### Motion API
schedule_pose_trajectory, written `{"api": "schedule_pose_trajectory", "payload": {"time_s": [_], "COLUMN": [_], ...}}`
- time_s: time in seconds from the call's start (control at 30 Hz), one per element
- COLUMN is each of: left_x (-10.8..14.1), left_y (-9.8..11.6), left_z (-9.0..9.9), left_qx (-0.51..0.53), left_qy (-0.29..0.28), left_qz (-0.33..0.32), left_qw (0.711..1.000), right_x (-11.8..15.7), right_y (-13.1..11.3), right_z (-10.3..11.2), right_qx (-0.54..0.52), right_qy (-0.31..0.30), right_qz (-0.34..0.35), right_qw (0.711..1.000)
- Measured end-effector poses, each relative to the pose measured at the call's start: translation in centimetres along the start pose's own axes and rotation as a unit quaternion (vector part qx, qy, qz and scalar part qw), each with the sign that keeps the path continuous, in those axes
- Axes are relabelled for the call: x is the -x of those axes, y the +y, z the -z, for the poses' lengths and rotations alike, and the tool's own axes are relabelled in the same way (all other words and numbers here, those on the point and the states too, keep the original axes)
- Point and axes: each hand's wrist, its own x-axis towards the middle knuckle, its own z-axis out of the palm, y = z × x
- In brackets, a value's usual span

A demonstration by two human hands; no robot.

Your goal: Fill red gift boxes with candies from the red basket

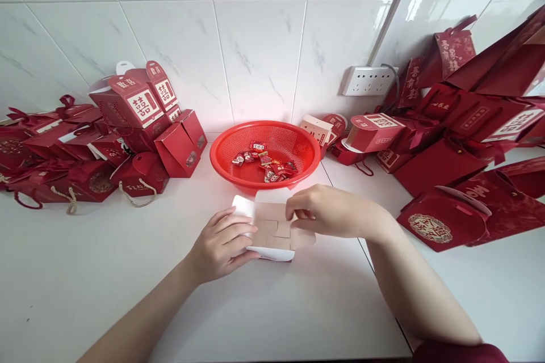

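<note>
An open cardboard gift box (266,229) stands on the worktop in front of me, its pale inside and the interlocked bottom flaps facing up. My left hand (223,241) grips its left wall and flap, fingers over the edge and thumb along the front. At the right rear corner, my right hand (326,210) has its fingers curled down onto the box's flap; the fingertips are partly hidden. Just behind the box sits a red plastic basket (221,161) with several red-wrapped candies (266,161) in it.
Red gift boxes (136,105) with gold print and cord handles are piled at the left. More red boxes and bags (460,159) are stacked on the right. A white power strip (369,81) is on the tiled wall (259,39), with a dark cable.
</note>
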Motion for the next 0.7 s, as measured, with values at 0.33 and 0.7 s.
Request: {"api": "schedule_pose_trajectory", "payload": {"time_s": [0.33,0.7], "left_x": [0.4,1.0], "left_y": [0.0,0.4], "left_z": [-0.6,-1.3], "left_qx": [0.081,0.177], "left_qy": [-0.002,-0.045], "left_qz": [0.067,0.078], "left_qw": [0.994,0.980], "right_x": [-0.8,-2.1], "right_y": [2.4,1.7], "right_z": [-1.1,-2.1], "right_qx": [-0.035,-0.021], "right_qy": [-0.109,-0.131], "right_qz": [-0.046,0.042], "right_qw": [0.992,0.990]}}
